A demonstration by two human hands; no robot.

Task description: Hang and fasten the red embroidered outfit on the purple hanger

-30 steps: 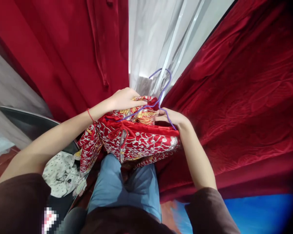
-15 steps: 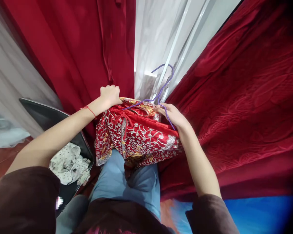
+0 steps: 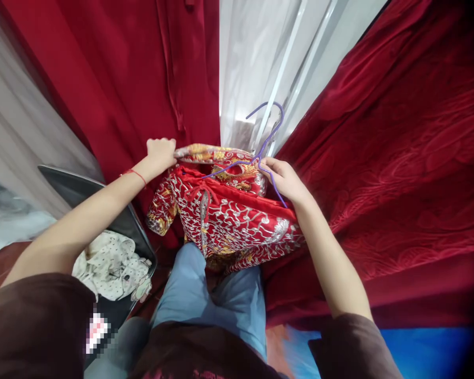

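spotted cloth [image 3: 110,263] lies on the chair [image 3: 82,195], far left. my left hand [image 3: 160,151] has slid out left since a second ago, fist clamped on the shoulder edge of the embroidered red jacket [image 3: 237,221], so it's stretched wider across the purple hanger [image 3: 266,137]. right hand [image 3: 284,179] has its fingers curled tight on the hanger wire. the jacket is over my lap.

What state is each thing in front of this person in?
Left hand: closed on the garment's edge.
Right hand: gripping the hanger.
Embroidered red garment: bunched, held above the lap.
Purple hanger: partly inside the garment, hook up.
Dotted cloth: crumpled on dark chair.
Red curtains: hanging.
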